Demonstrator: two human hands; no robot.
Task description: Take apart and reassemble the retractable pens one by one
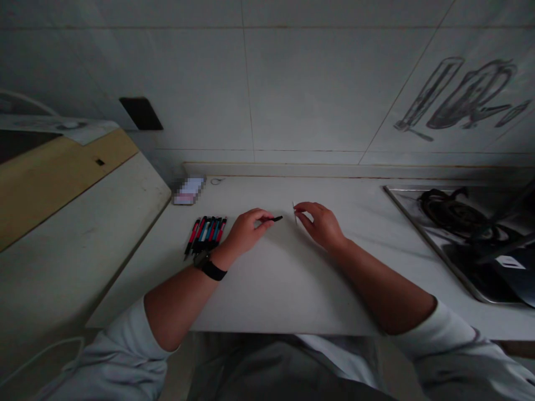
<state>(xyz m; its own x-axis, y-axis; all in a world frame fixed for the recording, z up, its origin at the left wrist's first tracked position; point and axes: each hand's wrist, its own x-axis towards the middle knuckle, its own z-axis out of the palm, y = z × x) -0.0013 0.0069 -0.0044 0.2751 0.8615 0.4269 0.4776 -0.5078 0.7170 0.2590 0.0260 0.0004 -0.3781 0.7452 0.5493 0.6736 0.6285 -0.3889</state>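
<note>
Head view: white countertop [284, 289] ran from a large white box-like unit [83, 223] on the left to the steel-rimmed hob [430, 242] on the right. Front edge sat near the person's torso; back edge met a low upstand [292, 170] under the tiled wall [301, 94]. Most room was right of the right hand, up to the hob rim, plus the strip between the forearms. Left side was tighter: a row of red, black and teal pens [204, 231] lay just beside the left wrist, phone [189, 191] behind them near the unit.

Left hand [248, 228]: narrow pinch on a short black piece [276, 219], tip pointing right. Right hand [320, 221]: thumb and finger nearly together on a thin whitish rod [296, 219], roughly upright in view. Pieces were apart, 1 per hand, mid-counter. Couldn't tell exact part types.
</note>
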